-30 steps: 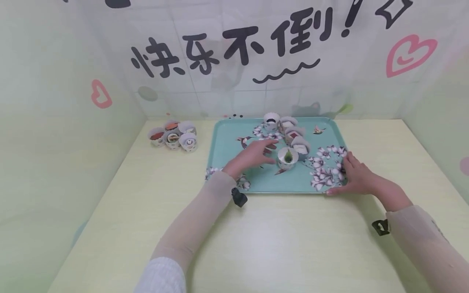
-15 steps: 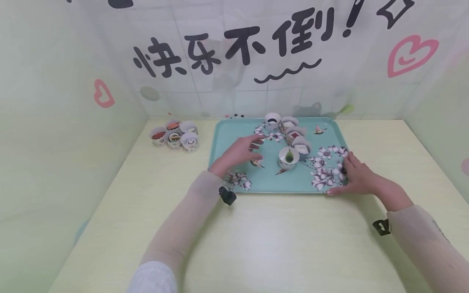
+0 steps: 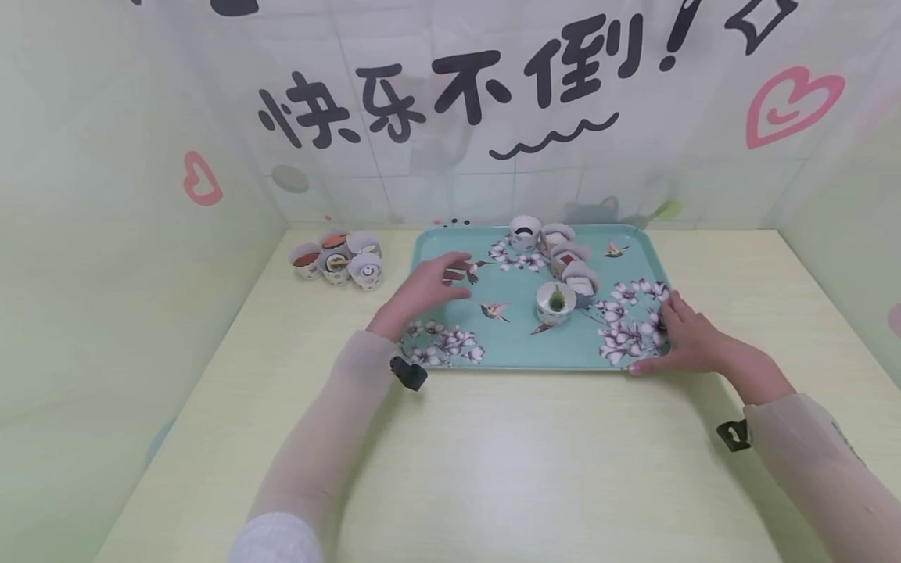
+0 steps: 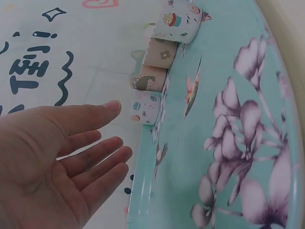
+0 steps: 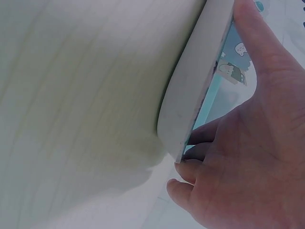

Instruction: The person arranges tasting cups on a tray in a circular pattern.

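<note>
My left hand hovers over the left side of a turquoise tray printed with flowers and birds. Its fingers and thumb are spread apart with nothing between them, as the left wrist view shows. At the tray's front right corner rests my right hand, thumb along the front edge and fingers over the right rim. On the tray, several small paper cups run in a slanting line from the back middle forward. The nearest cup has a green leaf-like piece inside; behind it stands a cup with a white filling.
Left of the tray, several more paper cups with red, white and dark fillings cluster on the pale wooden table. A printed cloth wall rises right behind the tray, with more cloth at both sides.
My left hand has moved left, away from the cup with the green piece, toward the tray's left edge. The right hand and the cups stay put.
</note>
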Available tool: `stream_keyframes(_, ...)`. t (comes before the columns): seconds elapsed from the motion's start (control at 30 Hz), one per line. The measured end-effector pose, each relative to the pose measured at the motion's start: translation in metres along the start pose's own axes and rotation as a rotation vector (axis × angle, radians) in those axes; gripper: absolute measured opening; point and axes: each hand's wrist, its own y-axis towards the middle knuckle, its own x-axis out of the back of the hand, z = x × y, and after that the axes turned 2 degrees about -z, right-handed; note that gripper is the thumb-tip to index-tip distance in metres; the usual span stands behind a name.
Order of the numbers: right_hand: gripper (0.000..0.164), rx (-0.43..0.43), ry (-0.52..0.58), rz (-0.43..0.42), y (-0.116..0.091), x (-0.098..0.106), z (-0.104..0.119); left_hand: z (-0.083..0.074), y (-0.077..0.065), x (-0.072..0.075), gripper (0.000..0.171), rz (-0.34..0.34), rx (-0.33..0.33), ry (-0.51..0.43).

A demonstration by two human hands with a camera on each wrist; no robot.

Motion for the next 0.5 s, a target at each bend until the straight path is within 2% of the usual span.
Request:
stream_keyframes(0.3, 0.135, -0.002, -0.001, 0.001, 0.0, 0.001, 0.0, 0.021, -0.012, 0.02, 0.064, -0.068, 0.039, 0.017)
stream_keyframes(0.5, 0.136, -0.005, 0.001, 0.001, -0.001, 0.0, 0.001, 0.036, -0.025, 0.035, 0.065, -0.103, 0.079, -0.017)
